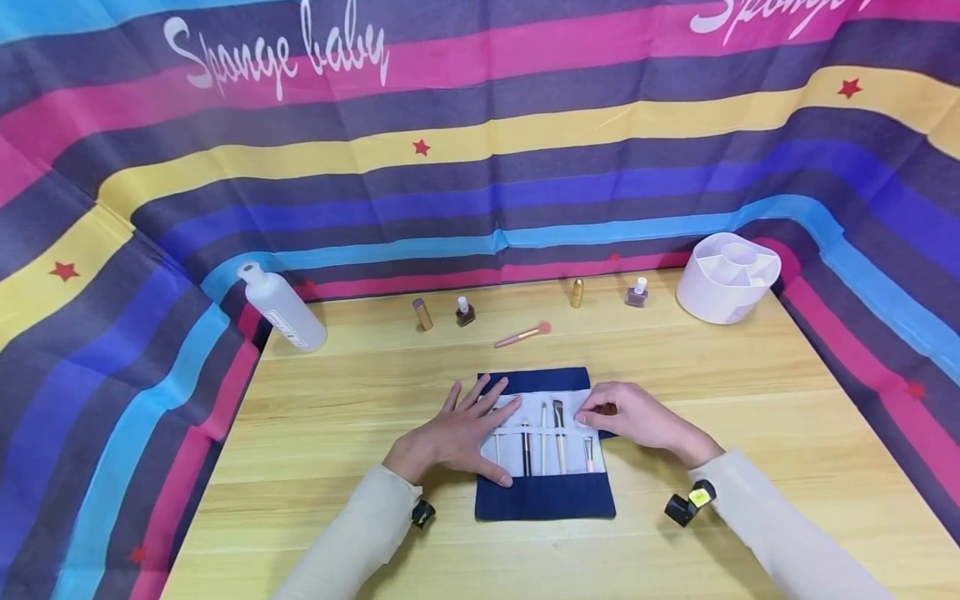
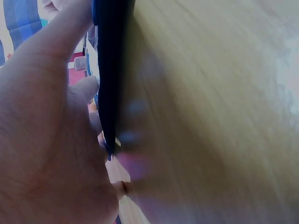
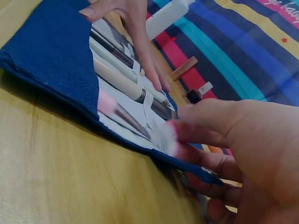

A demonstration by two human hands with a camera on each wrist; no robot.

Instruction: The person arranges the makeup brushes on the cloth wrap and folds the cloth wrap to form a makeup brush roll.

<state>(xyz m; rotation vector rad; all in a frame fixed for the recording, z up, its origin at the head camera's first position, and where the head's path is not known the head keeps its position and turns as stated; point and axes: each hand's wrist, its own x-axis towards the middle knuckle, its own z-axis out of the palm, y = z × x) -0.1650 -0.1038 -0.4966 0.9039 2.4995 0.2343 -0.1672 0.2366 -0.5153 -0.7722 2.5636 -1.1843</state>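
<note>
A navy brush roll (image 1: 543,497) with a pale lining lies unfolded on the table, several makeup brushes standing in its slots under an elastic band (image 3: 148,108). My left hand (image 1: 459,433) rests across the roll's left side with fingers spread, covering part of the leftmost brushes. At the right edge, my right hand (image 1: 637,414) pinches the bristle end of a pink-handled makeup brush (image 3: 128,119) between thumb and index finger. That brush's handle sits in the navy pocket. In the left wrist view, the left hand (image 2: 51,121) lies along the roll's dark edge.
Behind the roll lie a pink brush (image 1: 522,335), a lipstick tube (image 1: 422,314), a gold tube (image 1: 577,293) and two nail polish bottles (image 1: 465,313). A white bottle (image 1: 283,307) stands back left, a white divided organizer (image 1: 726,279) back right. Striped cloth (image 1: 480,200) surrounds the table.
</note>
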